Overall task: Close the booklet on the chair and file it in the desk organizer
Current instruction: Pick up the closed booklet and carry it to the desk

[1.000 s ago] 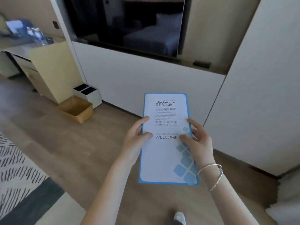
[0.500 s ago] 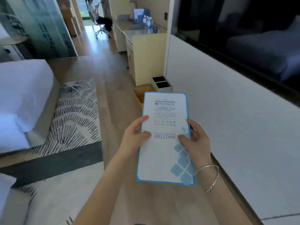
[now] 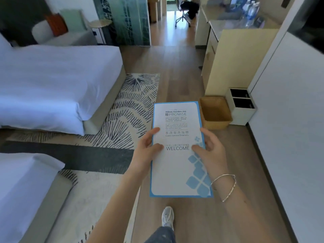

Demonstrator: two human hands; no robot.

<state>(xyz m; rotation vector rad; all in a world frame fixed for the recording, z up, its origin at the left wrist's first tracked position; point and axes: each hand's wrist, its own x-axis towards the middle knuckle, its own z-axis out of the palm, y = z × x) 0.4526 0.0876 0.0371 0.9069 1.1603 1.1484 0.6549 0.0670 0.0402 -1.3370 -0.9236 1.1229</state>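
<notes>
The booklet (image 3: 177, 165), white with a blue border and "WELCOME" on its cover, is closed and held flat in front of me above the wooden floor. My left hand (image 3: 146, 151) grips its left edge, thumb on the cover. My right hand (image 3: 211, 153), a silver bracelet on the wrist, grips the right edge, thumb on the cover too. A desk (image 3: 233, 27) with water bottles on it stands far ahead on the right. I cannot make out a desk organizer on it. A black office chair (image 3: 186, 11) stands far down the room.
Two white beds, one (image 3: 52, 81) at the left and one (image 3: 22, 188) at the lower left, sit beside a patterned rug (image 3: 129, 109). A wicker basket (image 3: 215, 112) and a white two-slot bin (image 3: 241, 106) stand by the desk's end panel. A white wall runs along the right. My shoe (image 3: 168, 216) is below.
The view has swung left from the wall and TV to look down the room, bringing beds, rug and desk into sight. The booklet stays held in both hands the same way.
</notes>
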